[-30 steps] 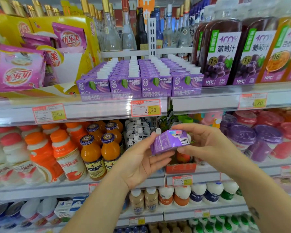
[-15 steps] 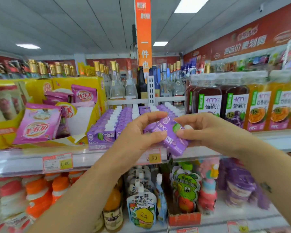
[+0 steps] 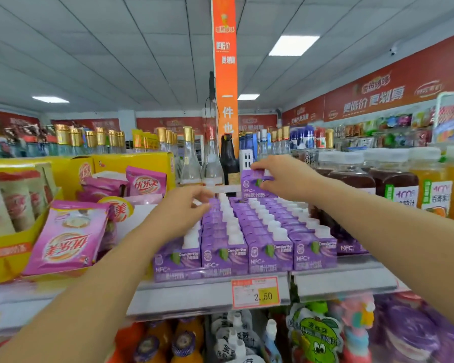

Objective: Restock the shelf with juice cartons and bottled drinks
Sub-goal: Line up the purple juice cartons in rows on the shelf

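My right hand [image 3: 286, 178] holds a small purple juice carton [image 3: 252, 186] upright above the back of the purple carton rows [image 3: 247, 231] on the shelf [image 3: 194, 297]. My left hand [image 3: 180, 210] hovers over the left rows with fingers loosely curled, holding nothing that I can see. The rows run several deep, with white caps on top and purple fronts facing me.
Yellow boxes with pink snack packets [image 3: 68, 242] sit to the left. Large grape and orange juice bottles [image 3: 404, 189] stand to the right. Glass bottles [image 3: 189, 155] line the back. A 2.50 price tag [image 3: 256, 293] hangs on the shelf edge, with orange bottles and pouches below.
Both hands rose from the lower shelf to the carton shelf. My left hand let go of the carton; my right hand carried it to the back of the rows.
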